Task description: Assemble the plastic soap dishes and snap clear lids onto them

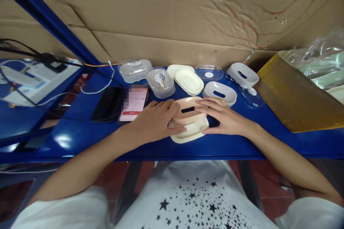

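Note:
A peach oval soap dish tray (pixel 185 104) with a dark slot in its middle is tilted above a cream oval base (pixel 191 131). My left hand (pixel 158 120) grips the left side, fingers along the tray and thumb on the base. On the right, my right hand (pixel 227 116) has its fingers over the tray's edge and its thumb by the base's right rim. Fingers hide both ends of the tray. Just behind lie a whitish slotted tray (pixel 228 94) and cream bases (pixel 189 82), one overlapping another.
Transparent lids (pixel 209 73) and lidded soap boxes (pixel 160 82) sit along the back of the blue table (pixel 228 146). A lit phone (pixel 135 102) lies left beside a dark device (pixel 107 103) and cables. At right stands an open carton (pixel 298 96) holding wrapped pale-green pieces.

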### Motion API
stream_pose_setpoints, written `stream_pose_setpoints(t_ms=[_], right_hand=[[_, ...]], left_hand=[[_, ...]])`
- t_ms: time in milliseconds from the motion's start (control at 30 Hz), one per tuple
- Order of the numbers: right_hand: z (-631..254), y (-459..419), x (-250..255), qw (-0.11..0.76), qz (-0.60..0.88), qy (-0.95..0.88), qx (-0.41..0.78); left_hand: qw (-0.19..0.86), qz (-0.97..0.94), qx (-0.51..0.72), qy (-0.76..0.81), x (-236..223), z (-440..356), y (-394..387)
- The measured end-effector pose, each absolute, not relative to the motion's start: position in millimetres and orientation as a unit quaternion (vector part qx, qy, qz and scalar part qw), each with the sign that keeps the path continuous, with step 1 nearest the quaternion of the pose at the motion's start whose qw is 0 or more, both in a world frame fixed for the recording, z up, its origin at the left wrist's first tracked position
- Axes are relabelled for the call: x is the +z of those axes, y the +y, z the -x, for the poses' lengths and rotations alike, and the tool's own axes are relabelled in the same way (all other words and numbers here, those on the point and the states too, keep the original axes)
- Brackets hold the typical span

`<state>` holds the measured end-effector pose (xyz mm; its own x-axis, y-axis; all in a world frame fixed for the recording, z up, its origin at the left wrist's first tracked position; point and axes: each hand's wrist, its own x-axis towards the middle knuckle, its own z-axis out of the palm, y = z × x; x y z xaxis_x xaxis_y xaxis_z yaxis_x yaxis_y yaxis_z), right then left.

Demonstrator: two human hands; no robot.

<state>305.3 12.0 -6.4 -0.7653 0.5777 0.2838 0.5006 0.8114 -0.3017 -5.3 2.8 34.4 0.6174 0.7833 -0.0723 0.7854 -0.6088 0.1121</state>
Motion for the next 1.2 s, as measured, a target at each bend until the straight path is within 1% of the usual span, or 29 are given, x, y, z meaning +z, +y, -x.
stream_pose_setpoints(t_ms=[133,233,300,467,533,700,767,833,1000,1200], right_hand=[[-301.2,10.6,-5.7,0.194,0.285,-0.934,0.092],[-300.2,12.0,-5.1,0.197,0.29,-0.931,0.102],[-300.5,12.6,-5.5,0.194,0.293,-0.93,0.105],[-299.7,11.6,-11.5,0.172,0.273,-0.942,0.094],[-300.6,12.6,-14.1,0.176,0.274,-0.942,0.082],[-307.2,17.7,-13.3,0.207,0.268,-0.938,0.074],[-307.9,17.5,-11.2,0.214,0.265,-0.937,0.076],[-306.6,16.0,-9.2,0.209,0.266,-0.938,0.081],[-302.0,13.2,-6.8,0.198,0.265,-0.94,0.083],[-302.7,14.2,-9.9,0.19,0.255,-0.947,0.05]], left_hand=[[0.119,-0.89,-0.059,0.437,40.3,8.8,2.5],[0.132,-0.893,-0.06,0.427,41.9,9.9,2.7],[0.117,-0.899,-0.047,0.419,41.3,10.0,3.6],[0.031,-0.915,0.004,0.402,32.4,8.3,9.6],[0.024,-0.919,0.03,0.392,26.1,7.9,14.2],[0.121,-0.926,0.08,0.349,12.0,11.7,25.8],[0.14,-0.925,0.088,0.343,8.9,13.1,27.9],[0.124,-0.927,0.091,0.343,7.3,13.3,28.5],[0.021,-0.943,0.087,0.319,8.5,11.1,27.0],[-0.026,-0.949,0.066,0.306,11.8,9.5,20.0]])
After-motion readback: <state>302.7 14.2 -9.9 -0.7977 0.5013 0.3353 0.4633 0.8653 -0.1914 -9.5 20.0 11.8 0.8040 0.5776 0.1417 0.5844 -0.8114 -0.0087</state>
